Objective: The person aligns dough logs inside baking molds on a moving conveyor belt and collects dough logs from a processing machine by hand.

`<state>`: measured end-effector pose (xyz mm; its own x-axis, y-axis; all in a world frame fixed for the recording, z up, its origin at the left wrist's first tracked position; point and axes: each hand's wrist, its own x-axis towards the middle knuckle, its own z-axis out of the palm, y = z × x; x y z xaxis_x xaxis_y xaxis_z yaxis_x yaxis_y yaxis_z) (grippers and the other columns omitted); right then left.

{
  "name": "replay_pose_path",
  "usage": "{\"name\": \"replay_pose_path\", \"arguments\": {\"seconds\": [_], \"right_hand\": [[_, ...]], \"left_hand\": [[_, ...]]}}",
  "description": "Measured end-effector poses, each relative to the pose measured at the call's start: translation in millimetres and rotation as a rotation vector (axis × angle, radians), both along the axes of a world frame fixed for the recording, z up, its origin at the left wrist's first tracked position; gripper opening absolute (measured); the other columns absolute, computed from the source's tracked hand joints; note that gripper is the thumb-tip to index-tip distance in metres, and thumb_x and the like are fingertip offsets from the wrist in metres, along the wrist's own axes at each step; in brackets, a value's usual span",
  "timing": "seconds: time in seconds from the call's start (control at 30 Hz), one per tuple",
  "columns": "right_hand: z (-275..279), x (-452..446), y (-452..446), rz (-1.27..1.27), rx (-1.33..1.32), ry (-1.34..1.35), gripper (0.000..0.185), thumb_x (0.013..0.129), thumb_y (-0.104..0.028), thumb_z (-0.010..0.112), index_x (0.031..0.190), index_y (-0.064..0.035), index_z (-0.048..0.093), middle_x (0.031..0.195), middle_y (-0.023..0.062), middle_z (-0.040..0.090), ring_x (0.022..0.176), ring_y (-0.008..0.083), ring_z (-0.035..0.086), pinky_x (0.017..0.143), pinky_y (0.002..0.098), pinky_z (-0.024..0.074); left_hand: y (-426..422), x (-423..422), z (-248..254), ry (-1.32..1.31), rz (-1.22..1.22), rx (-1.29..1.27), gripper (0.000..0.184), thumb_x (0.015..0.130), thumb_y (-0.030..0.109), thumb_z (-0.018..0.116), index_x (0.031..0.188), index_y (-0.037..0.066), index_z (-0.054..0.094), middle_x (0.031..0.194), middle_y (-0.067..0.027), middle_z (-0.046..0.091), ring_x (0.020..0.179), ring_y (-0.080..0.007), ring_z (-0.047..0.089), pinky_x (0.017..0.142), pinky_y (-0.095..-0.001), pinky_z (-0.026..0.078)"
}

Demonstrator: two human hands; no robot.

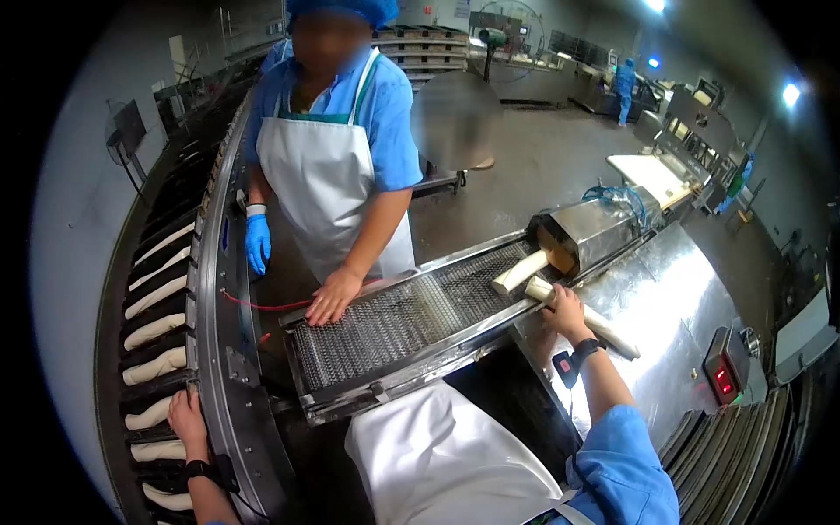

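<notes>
Far left, pale dough pieces (156,331) lie one per slot in the dark trays of a long line (166,350); left hand (187,420) at its metal edge beside them, fingers loosely curled, whether it grips anything cannot be told. Centre, co-worker in white apron (328,175) rests a bare palm (331,297) flat on the mesh conveyor (376,341). Right, one dough log (521,271) lies at the metal housing's mouth (560,245); right hand (567,315), partly closed, has hold of another log (595,324), slanting across the steel table (665,297).
</notes>
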<state>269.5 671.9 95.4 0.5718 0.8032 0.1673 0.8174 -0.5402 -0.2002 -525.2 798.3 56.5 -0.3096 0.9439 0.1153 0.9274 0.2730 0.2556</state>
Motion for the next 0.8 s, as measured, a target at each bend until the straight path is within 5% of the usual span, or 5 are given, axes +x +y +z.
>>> {"name": "replay_pose_path", "arguments": {"seconds": [0.27, 0.37, 0.47, 0.63, 0.8], "right_hand": [[9, -35, -57, 0.073, -0.235, -0.099, 0.04, 0.078, -0.032, 0.066, 0.108, -0.0065, 0.057, 0.105, 0.0168, 0.06, 0.103, 0.0353, 0.056, 0.092, 0.0499, 0.0388], [8, -12, -78, -0.066, -0.055, 0.138, 0.039, 0.08, -0.035, 0.064, 0.102, -0.0029, 0.058, 0.096, 0.022, 0.065, 0.094, 0.0397, 0.061, 0.081, 0.0497, 0.048], [1, 5, -77, -0.205, 0.009, -0.081, 0.029, 0.085, -0.025, 0.06, 0.105, -0.0047, 0.055, 0.099, 0.0189, 0.062, 0.092, 0.0401, 0.059, 0.078, 0.0508, 0.048], [-2, -18, -37, 0.137, 0.144, -0.167, 0.056, 0.073, -0.007, 0.065, 0.127, -0.0007, 0.05, 0.117, 0.022, 0.056, 0.11, 0.0398, 0.052, 0.095, 0.0465, 0.0443], [4, -73, -6, 0.062, -0.401, 0.084, 0.091, 0.08, -0.049, 0.072, 0.143, 0.0022, 0.033, 0.153, 0.0247, 0.023, 0.143, 0.0376, 0.023, 0.111, 0.0609, 0.0257]], "left_hand": [[-3, -10, -4, -0.085, -0.013, 0.117, 0.04, 0.098, 0.031, 0.052, 0.119, -0.002, 0.06, 0.128, -0.016, 0.057, 0.122, -0.0336, 0.049, 0.102, -0.0454, 0.035], [-10, -7, 6, -0.056, -0.001, 0.085, 0.04, 0.097, 0.031, 0.052, 0.118, -0.002, 0.06, 0.128, -0.0166, 0.056, 0.121, -0.0337, 0.049, 0.102, -0.0463, 0.036], [-3, -5, 15, -0.053, 0.018, 0.011, 0.039, 0.097, 0.03, 0.052, 0.117, -0.003, 0.06, 0.127, -0.0167, 0.057, 0.12, -0.0342, 0.05, 0.101, -0.0462, 0.036], [12, -48, -24, -0.041, -0.053, 0.07, 0.038, 0.097, 0.026, 0.053, 0.116, -0.006, 0.059, 0.12, -0.0213, 0.06, 0.11, -0.0397, 0.055, 0.094, -0.0452, 0.043], [9, -34, -1, 0.082, -0.014, -0.045, 0.044, 0.1, 0.03, 0.048, 0.125, -0.005, 0.055, 0.128, -0.0211, 0.056, 0.118, -0.0372, 0.052, 0.098, -0.0438, 0.044]]}}
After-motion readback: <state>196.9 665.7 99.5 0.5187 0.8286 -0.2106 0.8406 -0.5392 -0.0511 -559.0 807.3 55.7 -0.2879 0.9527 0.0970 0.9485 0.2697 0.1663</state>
